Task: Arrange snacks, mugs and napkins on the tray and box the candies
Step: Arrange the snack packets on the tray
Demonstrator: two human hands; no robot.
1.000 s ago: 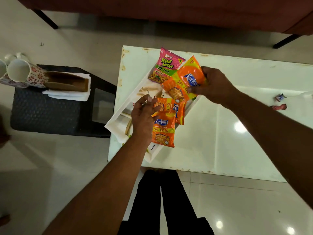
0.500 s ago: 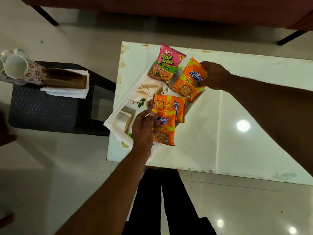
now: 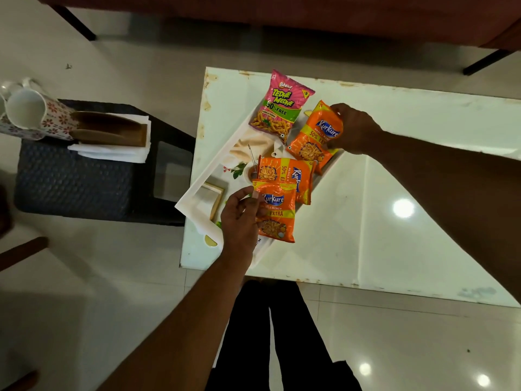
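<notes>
The left hand [image 3: 239, 218] is pinched on the top left edge of the nearest orange Kurkure snack packet [image 3: 277, 214], thumb and fingertips closed on the foil. This packet lies at the near end of the white rectangular tray [image 3: 194, 193] with a printed floral picture on its floor. The right hand [image 3: 353, 128] grips the top right corner of a second orange Kurkure packet [image 3: 313, 139], fingers wrapped around its edge; that packet lies tilted at the tray's far right side, with its lower corner over the tray's right rim. The two hands are well apart, one at each end of the row of packets.

Between the two held packets a third orange Kurkure packet [image 3: 286, 176] lies sideways on the tray, its lower edge tucked under the top of the nearest packet. At the far end of the tray rests a pink and green Bingo Tedhe Medhe snack packet [image 3: 280, 107], just beside the packet in the right hand.

The tray sits diagonally on the left end of a glossy white table [image 3: 394, 221], its left corner hanging over the table's edge. Well left of the tray stands a dark woven stool [image 3: 76, 182]. On it are white floral-patterned ceramic mugs [image 3: 31, 112] lying on their sides, and a stack of white folded napkins [image 3: 112, 152] with a brown wooden holder [image 3: 110, 129] on top.
</notes>
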